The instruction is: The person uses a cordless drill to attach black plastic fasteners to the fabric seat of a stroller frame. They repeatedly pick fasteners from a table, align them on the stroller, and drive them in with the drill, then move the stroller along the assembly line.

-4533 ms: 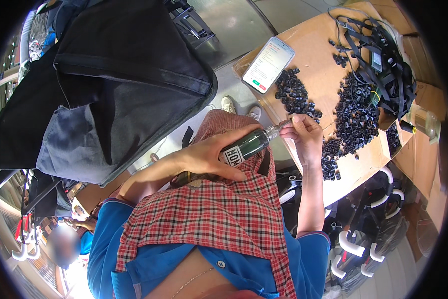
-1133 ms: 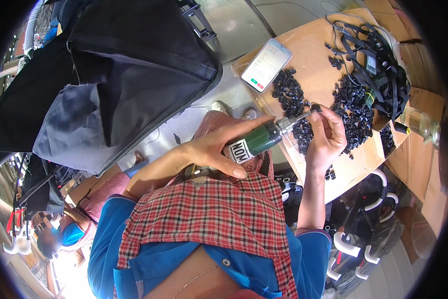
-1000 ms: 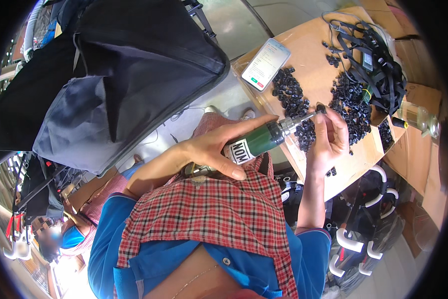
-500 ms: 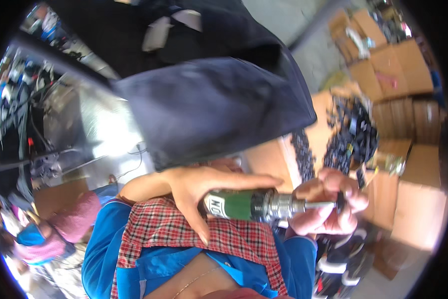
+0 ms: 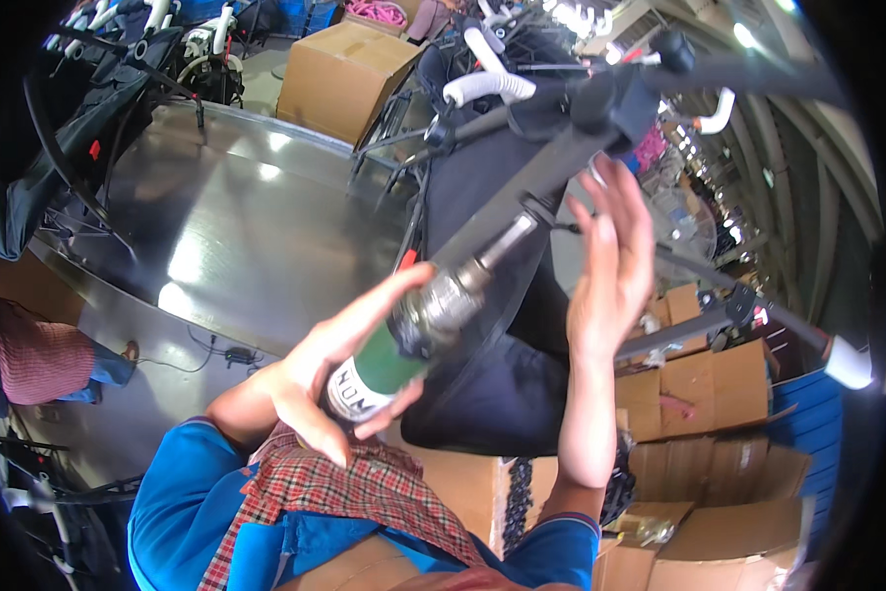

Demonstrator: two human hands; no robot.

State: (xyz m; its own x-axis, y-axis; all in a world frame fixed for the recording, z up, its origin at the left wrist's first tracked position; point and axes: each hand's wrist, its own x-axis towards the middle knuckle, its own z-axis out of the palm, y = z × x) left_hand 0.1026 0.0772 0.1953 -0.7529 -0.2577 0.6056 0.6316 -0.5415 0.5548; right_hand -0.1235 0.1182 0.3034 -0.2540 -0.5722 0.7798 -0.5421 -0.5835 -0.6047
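Metal floor (image 5: 236,236) fills the upper left, boxes (image 5: 719,394) stacked lower right. Dark stroller (image 5: 502,295) hangs centre, its frame bar (image 5: 561,167) slanting up. Left hand (image 5: 329,379) wraps fingers round the green driver (image 5: 413,330), bit tip against the bar. Right hand (image 5: 610,266) is raised, fingers spread open, touching the frame near the bar.

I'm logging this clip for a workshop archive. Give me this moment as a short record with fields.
left hand: grips the green body of a power screwdriver, tip up against the frame
right hand: open, fingers spread, against a dark stroller frame
below: cardboard boxes, small black parts
left: shiny metal surface
clothing: blue sleeves, red plaid cloth
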